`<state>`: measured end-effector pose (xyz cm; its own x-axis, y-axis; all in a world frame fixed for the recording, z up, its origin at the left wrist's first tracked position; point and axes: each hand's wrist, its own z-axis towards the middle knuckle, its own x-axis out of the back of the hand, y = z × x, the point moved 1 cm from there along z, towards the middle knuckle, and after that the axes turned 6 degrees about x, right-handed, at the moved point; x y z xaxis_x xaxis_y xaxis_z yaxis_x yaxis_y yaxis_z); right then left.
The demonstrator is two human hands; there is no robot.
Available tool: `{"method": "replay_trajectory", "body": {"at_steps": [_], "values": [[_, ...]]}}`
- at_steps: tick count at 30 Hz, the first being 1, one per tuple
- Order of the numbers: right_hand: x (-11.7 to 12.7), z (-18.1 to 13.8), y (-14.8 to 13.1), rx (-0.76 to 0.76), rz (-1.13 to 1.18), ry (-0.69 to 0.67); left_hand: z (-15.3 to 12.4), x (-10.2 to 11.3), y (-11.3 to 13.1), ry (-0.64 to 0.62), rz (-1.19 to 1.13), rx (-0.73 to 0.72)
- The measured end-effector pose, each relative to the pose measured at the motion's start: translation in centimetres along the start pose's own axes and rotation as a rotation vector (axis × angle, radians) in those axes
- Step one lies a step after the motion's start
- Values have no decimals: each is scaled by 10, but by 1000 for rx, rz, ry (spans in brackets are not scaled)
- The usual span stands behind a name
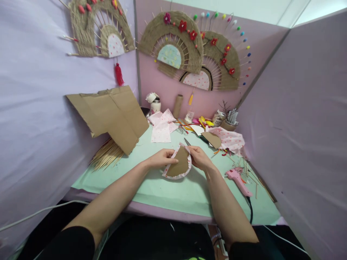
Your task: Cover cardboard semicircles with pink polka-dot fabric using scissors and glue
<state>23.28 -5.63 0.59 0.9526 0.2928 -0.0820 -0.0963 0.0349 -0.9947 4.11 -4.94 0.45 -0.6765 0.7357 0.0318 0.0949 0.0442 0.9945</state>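
Note:
A cardboard half-circle (179, 163) is held up over the table, its rim wrapped in folded pink-dotted white fabric. My left hand (161, 158) grips its left side, thumb on the bare brown face. At the opposite edge my right hand (200, 157) has its fingers closed by the fabric rim, partly hidden behind it. A pointed metal blade (187, 141) shows just above my right fingers; whether that hand holds it, I cannot tell. Behind lie a second cardboard half-circle (211, 139) and crumpled pink-dotted fabric (230, 139).
A pink glue gun (239, 182) with a black cord lies at the right among loose sticks. To the left, a bent cardboard sheet (114, 115) leans over a pile of thin sticks (107, 155). Fabric pieces (162, 130), a cardboard tube (178, 105) and a jar (155, 105) stand or lie behind.

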Motion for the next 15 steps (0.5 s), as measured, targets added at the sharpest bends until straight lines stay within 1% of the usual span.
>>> {"method": "replay_trajectory", "body": {"at_steps": [5, 9, 12, 15], "values": [[4, -3, 1, 77, -159, 1, 1, 0, -1, 17, 9, -1], [3, -6, -5, 112, -254, -18, 2, 1, -3, 2, -43, 6], [0, -6, -10, 205, -334, -46, 3, 2, -5, -3, -97, 11], [-1, -5, -12, 275, -419, -41, 4, 4, -7, 17, -108, 11]]}}
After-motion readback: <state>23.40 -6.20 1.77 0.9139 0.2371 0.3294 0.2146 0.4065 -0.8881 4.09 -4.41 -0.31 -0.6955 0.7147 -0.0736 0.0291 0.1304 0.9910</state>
